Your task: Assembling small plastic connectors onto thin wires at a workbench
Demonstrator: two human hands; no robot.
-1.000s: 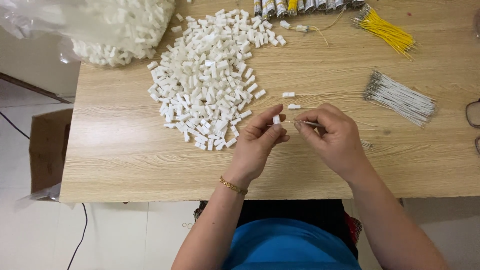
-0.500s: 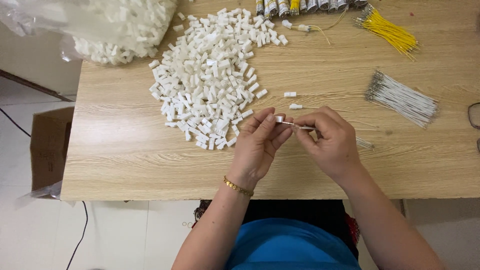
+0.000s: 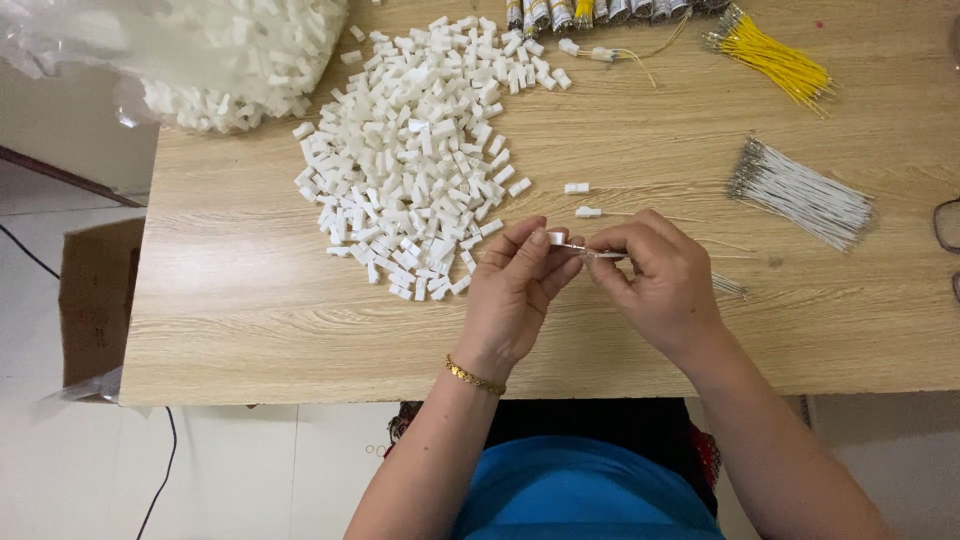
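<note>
My left hand pinches a small white plastic connector between thumb and forefinger above the wooden table. My right hand holds a thin white wire whose metal tip points into that connector. A big heap of the same white connectors lies just left of my hands. Two loose connectors sit just beyond my fingers. A bundle of white wires lies to the right, and a bundle of yellow wires lies at the far right.
A clear plastic bag of white connectors rests at the table's far left corner. A row of small coloured rolls lines the far edge. A cardboard box stands on the floor to the left. Eyeglasses peek in at the right edge.
My hands have stayed close together; the wire tip has moved up to the connector held by my left hand. The camera view shifted slightly.
</note>
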